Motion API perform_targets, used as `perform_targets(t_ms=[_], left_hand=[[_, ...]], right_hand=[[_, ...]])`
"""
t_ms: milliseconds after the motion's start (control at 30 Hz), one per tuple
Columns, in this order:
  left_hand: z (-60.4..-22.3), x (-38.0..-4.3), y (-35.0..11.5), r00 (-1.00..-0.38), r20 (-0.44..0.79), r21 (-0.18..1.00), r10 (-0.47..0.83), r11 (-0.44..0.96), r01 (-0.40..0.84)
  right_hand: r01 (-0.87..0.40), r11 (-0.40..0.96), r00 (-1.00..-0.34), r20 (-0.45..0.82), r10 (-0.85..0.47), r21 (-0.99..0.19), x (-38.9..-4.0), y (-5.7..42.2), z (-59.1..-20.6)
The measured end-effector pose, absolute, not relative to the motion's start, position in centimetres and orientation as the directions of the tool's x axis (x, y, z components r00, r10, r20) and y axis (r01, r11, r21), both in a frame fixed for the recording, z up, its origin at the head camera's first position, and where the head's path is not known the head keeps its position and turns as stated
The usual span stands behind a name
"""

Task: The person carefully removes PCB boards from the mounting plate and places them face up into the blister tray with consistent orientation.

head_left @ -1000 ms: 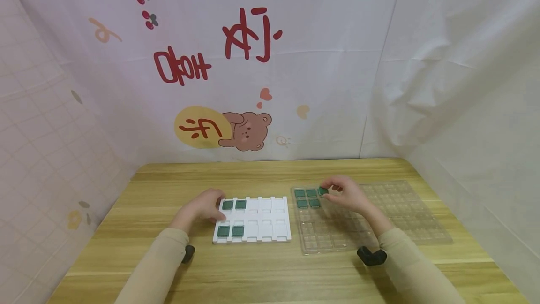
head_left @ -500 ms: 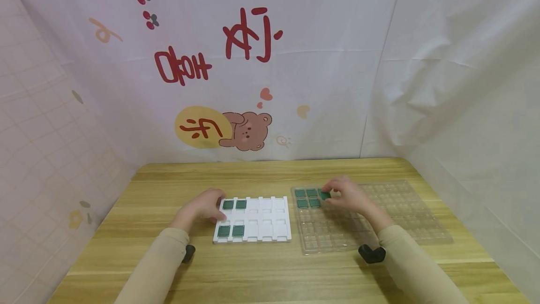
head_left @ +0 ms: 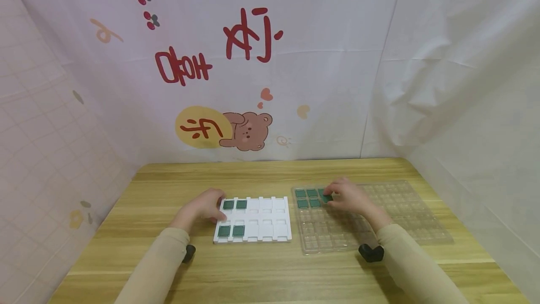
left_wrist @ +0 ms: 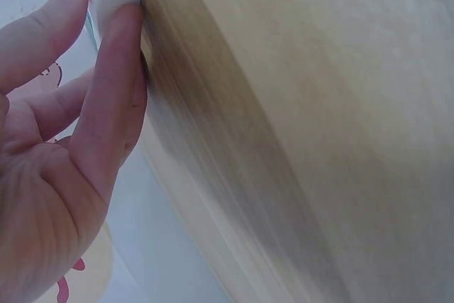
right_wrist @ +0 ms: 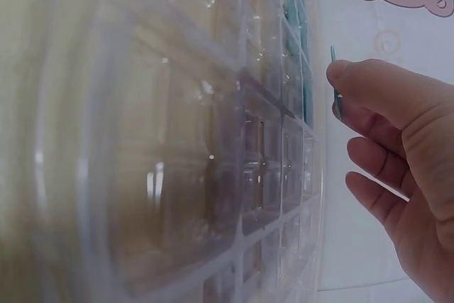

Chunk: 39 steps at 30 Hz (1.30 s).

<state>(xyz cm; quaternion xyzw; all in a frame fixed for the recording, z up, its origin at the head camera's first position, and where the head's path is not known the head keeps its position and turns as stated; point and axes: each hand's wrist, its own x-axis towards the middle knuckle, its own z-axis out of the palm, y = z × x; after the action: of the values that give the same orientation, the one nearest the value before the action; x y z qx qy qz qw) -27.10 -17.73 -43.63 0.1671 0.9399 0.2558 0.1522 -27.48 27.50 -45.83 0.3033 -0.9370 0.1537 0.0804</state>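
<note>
On the left, my left hand (head_left: 208, 204) grips the left edge of a white slotted tray (head_left: 259, 220). In the left wrist view its thumb and fingers (left_wrist: 106, 104) pinch the tray's corner. Green circuit boards (head_left: 238, 231) sit in the tray's two left columns, front and back. My right hand (head_left: 349, 194) pinches a small thin green circuit board (right_wrist: 338, 109) between thumb and fingers, over the back row of a clear plastic tray (head_left: 310, 243). The right wrist view shows this board on edge, apart from the tray. More green boards (head_left: 302, 204) lie in the clear tray's back left pockets.
A second clear compartment tray (head_left: 426, 229) lies at the right of the wooden table (head_left: 261, 276). White printed curtains (head_left: 320, 107) rise behind the table and along both sides. Dark wrist devices (head_left: 371, 253) are worn below the sleeves.
My right hand has shifted slightly right and toward me with the pinched board, which was more tilted before. The left hand and the white tray have stayed put.
</note>
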Motion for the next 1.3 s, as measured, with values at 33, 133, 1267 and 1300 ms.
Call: perform_targets(t_ms=[33,133,1267,1300], left_hand=[[-43.66,-27.11,-17.73,-0.898,-0.200,0.533,0.393,0.813,0.237],[-43.69,-27.06,-17.73,-0.899,-0.199,0.532,0.391,0.813,0.236],[-43.75,-27.04,-17.73,-0.904,-0.188,0.538,0.385,0.810,0.233],[-43.73,-27.05,-17.72,-0.903,-0.187,0.538,0.386,0.810,0.235]], right_hand=[[-0.596,0.769,-0.801,0.243,-0.547,-0.232,-27.44,27.50,-45.82],[-0.591,0.774,-0.805,0.229,-0.547,-0.227,-27.27,27.43,-45.71],[-0.566,0.801,-0.823,0.188,-0.536,-0.193,-26.98,26.93,-45.43],[-0.567,0.797,-0.823,0.196,-0.534,-0.209,-27.00,26.97,-45.47]])
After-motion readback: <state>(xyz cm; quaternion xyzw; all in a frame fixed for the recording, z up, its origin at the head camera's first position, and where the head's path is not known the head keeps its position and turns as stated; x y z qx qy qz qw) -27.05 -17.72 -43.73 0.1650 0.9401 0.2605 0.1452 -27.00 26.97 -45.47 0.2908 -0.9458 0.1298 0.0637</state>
